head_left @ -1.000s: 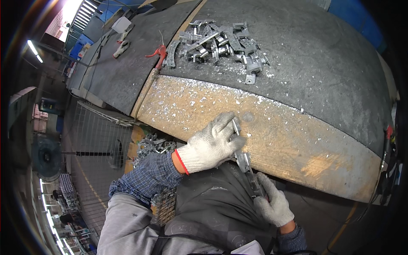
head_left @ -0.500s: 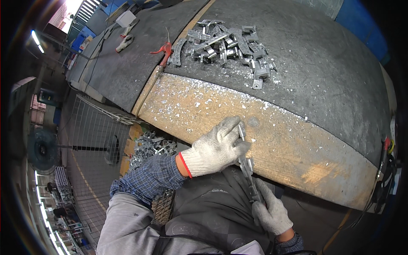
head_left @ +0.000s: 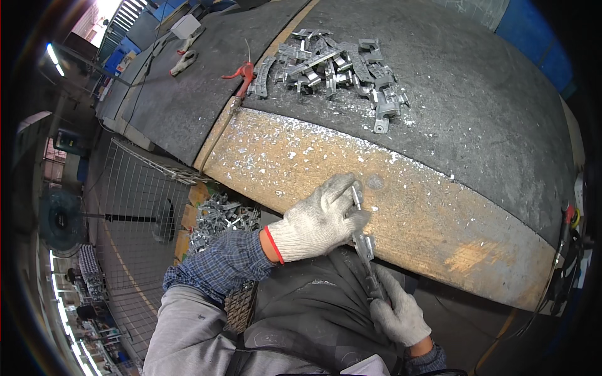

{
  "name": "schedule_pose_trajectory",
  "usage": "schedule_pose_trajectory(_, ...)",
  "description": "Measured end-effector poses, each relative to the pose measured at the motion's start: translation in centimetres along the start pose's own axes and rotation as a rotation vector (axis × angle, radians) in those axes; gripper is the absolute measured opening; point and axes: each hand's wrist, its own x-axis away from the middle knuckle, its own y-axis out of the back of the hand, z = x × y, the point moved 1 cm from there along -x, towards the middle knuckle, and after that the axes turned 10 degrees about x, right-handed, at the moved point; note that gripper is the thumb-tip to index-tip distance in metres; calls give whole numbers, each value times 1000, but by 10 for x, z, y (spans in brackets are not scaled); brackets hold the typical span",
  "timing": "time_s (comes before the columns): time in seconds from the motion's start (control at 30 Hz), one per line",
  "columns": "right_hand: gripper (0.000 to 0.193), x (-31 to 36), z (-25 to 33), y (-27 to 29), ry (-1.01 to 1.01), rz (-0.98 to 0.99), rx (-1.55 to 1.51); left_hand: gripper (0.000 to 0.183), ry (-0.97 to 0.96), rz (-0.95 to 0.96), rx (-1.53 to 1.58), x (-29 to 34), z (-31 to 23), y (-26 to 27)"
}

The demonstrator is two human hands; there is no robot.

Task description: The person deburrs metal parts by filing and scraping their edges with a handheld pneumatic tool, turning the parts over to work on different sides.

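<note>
The left hand (head_left: 320,220), in a white knit glove with a red cuff, is closed around a small grey metal part (head_left: 362,241) and presses it against the near edge of the wooden board (head_left: 439,225), fingers curled over the top of the piece. The right hand (head_left: 400,310), gloved the same way, sits lower and closer to the body, gripping the handle of a thin file-like tool (head_left: 371,276) whose shaft runs up to the part; its tip shows between the left fingers. The part lies at the board's front edge, just above the person's dark apron (head_left: 301,319). The board is strewn with pale metal flakes (head_left: 295,147), thickest toward its left and far side. Beyond the board lies a dark mat (head_left: 476,119), and on it, well apart from the hands, a heap of grey metal castings (head_left: 342,62). Red-handled pliers (head_left: 243,74) lie just left of the heap, at the seam between two mats. Farther left rest a spare glove (head_left: 182,61) and a small white box (head_left: 185,25). Below the table's left side stands a wire-mesh cage (head_left: 144,200), and beside it a bin of more grey metal parts (head_left: 222,216), partly hidden by the left forearm's blue checked sleeve (head_left: 219,269). Cables hang at the table's right edge (head_left: 567,250).
</note>
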Motion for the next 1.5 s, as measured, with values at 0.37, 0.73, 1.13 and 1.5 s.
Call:
schedule_pose_trajectory(0.37, 72, 5, -15, -37, 166, -250, -356, 44, -26, 13, -19, -9, 0, 5)
schedule_pose_trajectory(0.73, 66, 42, 37, 47, 194, -467, 950, 44, -196, 393, -75, -50, 8, 33)
schedule_pose_trajectory(1.13, 63, 31, 51, 63, 164, -558, 1272, 52, -188, 497, 48, -70, 13, 36)
schedule_pose_trajectory(1.5, 70, 24, 31, 66, 95, -700, 1163, 42, -70, 513, -25, -70, 2, 46)
